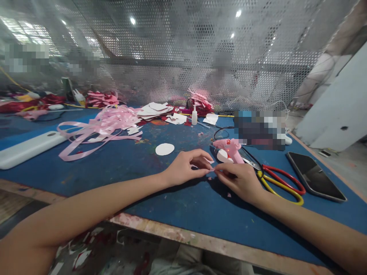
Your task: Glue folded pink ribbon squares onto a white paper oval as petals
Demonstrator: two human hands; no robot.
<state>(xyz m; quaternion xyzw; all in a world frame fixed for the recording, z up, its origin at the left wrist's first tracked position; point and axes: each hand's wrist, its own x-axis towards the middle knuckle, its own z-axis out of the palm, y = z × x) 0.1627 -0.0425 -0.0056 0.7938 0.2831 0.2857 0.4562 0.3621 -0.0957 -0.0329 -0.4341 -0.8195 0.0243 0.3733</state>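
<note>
Over the blue table top, my left hand and my right hand meet at the fingertips. Both pinch a small pale pink piece of ribbon, most of it covered by the fingers. A white oval paper disc lies flat beyond my left hand. Behind my right hand sits a pink glue gun, with another white disc partly under it. Scissors with red and yellow handles lie beside my right wrist, their blades partly hidden.
Loose pink ribbon heaps at the back left, near a long white plastic bar. White paper pieces and a small glue bottle stand toward the back. A phone lies at the right. Perforated metal sheeting rises behind.
</note>
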